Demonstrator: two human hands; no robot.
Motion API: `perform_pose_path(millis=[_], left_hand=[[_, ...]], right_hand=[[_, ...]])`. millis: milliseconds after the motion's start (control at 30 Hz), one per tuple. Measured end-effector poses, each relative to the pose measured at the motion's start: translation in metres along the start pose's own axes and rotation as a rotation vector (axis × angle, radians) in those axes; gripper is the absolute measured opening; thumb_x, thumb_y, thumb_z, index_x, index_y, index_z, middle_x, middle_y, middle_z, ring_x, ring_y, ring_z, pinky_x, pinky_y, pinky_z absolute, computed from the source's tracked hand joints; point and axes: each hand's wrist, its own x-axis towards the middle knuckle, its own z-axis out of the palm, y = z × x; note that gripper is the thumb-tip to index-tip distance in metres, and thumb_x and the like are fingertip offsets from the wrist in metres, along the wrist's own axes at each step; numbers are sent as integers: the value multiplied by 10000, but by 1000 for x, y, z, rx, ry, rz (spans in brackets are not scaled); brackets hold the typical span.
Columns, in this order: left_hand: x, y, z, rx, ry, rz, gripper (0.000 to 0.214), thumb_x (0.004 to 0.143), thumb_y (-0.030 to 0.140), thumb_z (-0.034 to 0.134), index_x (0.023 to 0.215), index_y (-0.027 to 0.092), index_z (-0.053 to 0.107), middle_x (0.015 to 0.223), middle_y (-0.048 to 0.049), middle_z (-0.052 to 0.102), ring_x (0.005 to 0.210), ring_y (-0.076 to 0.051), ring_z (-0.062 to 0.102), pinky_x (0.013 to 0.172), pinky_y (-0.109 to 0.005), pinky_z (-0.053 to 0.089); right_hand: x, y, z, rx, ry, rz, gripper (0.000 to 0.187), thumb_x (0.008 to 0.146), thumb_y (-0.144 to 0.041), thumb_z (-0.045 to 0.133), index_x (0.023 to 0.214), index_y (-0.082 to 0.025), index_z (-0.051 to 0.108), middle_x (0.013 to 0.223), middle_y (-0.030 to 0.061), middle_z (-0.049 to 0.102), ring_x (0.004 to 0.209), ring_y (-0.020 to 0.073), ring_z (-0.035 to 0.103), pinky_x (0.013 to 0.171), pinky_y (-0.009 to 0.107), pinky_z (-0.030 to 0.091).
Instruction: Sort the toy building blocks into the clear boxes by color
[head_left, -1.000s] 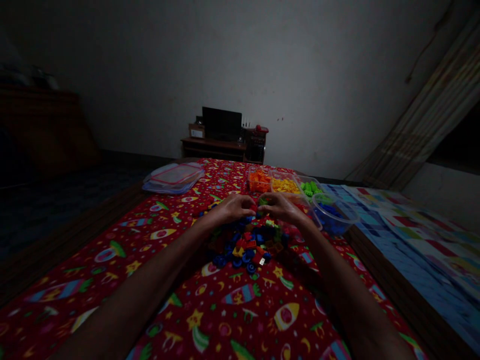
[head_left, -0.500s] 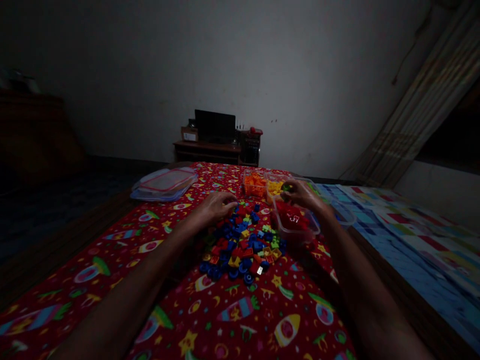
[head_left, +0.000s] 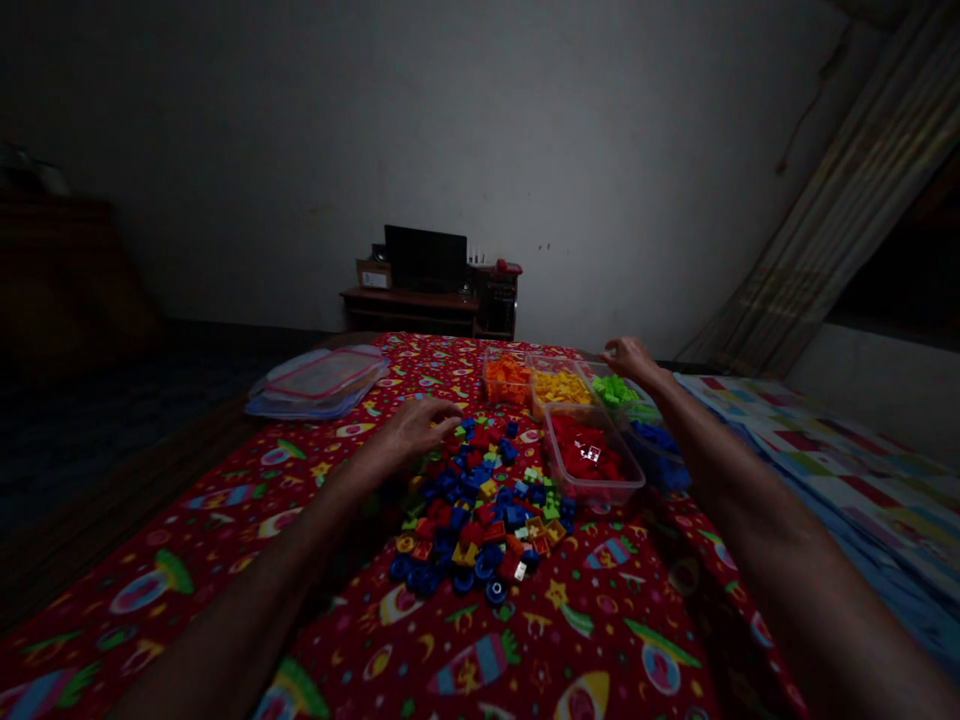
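A stack of clear lids is lying on the red printed cloth, well to the left of the fingers of my left hand. I am holding that hand at the upper left edge of the mixed brick pile, thumb and fingers slightly apart; I cannot tell whether they are touching a brick. The pile is lying spread from beside those fingertips rightward and toward me. Farther right of them, orange pieces, yellow pieces and, nearer me, red pieces are sitting in tubs. I am raising my right hand near the green pieces, its fingers curling close together; whether they are gripping anything, I cannot tell. Blue pieces are sitting nearer me than those fingers.
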Motion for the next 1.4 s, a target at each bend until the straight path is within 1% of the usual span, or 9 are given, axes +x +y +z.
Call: perform_pose_path(millis=[167,333,467,600,767,900,967,1133,1400], left_hand=[[0,2,-1,21,-15,18,309,760,350,498,907,198,723,949,-55,728,851,-216,656,814,-290,487],[-3,11,-11,9,-12,37,341,782,367,485,955,181,714,990,-65,719,886,-219,650,807,-278,486],[-7,8,-26,26,4,15,365,794,377,477,1003,179,702,985,-61,721,868,-215,652,816,-279,484],[-15,-10,-38,84,-39,21,370,782,400,493,992,181,705,994,-63,718,905,-226,648,850,-291,476],[-31,-33,-32,47,-273,15,438,763,415,505,1112,189,646,1090,-55,690,982,-217,626,852,-271,480],[-39,-38,-23,119,-325,45,500,713,355,575,1189,201,595,1244,-58,608,1118,-235,556,960,-304,418],[-42,-39,-20,147,-355,63,494,710,303,573,1192,196,593,1247,-63,603,1122,-235,551,966,-307,412],[-43,-43,-10,179,-318,44,390,717,230,560,1094,187,650,1114,-53,662,1032,-216,593,910,-272,436],[-41,-41,0,171,-187,38,286,716,221,569,969,176,694,977,-45,687,893,-200,620,812,-256,465]], right_hand=[[-38,-24,-12,221,28,-113,263,834,-206,492,924,-64,694,727,128,691,684,178,660,641,239,485],[-92,-58,-15,577,-4,-215,273,843,-245,466,858,-80,683,749,108,694,611,140,640,570,221,485],[-126,-88,-12,566,-63,-364,247,834,-215,473,783,-98,684,696,78,679,601,124,613,569,213,455],[-145,-115,-5,486,-119,-437,209,827,-173,499,813,-100,694,695,69,673,611,119,589,581,218,419],[-163,-148,17,466,-168,-573,221,840,-182,529,995,-130,678,884,93,694,743,151,620,683,260,447],[-180,-172,44,432,-146,-919,311,839,-253,577,1135,-171,621,1162,117,616,1100,214,529,936,354,394],[-184,-177,56,381,-188,-1020,296,831,-259,592,1115,-188,630,1205,110,591,1166,227,481,972,377,367],[-178,-166,69,350,-266,-880,252,818,-109,548,1037,-155,662,1013,94,672,948,179,599,825,271,427],[-173,-143,58,356,-218,-705,265,824,-77,491,990,-142,687,802,59,687,691,134,590,645,212,392]])
